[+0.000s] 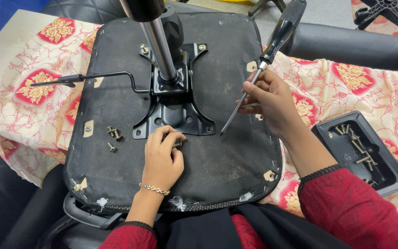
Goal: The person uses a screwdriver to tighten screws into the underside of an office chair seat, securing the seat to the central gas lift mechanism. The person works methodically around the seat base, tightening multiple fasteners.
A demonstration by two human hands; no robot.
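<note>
Chair-assembly workshop: upturned seat base (171, 115) on a floral-clothed table (346, 78), tray of bolts (362, 152), star base (388, 11) on the floor.

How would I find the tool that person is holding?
Find the upturned black fabric chair seat with its black metal bracket. Just right of the bracket, the right hand holds a screwdriver with a black ribbed handle. It is the only long tool, its thin shaft slanting down to the seat.
</note>
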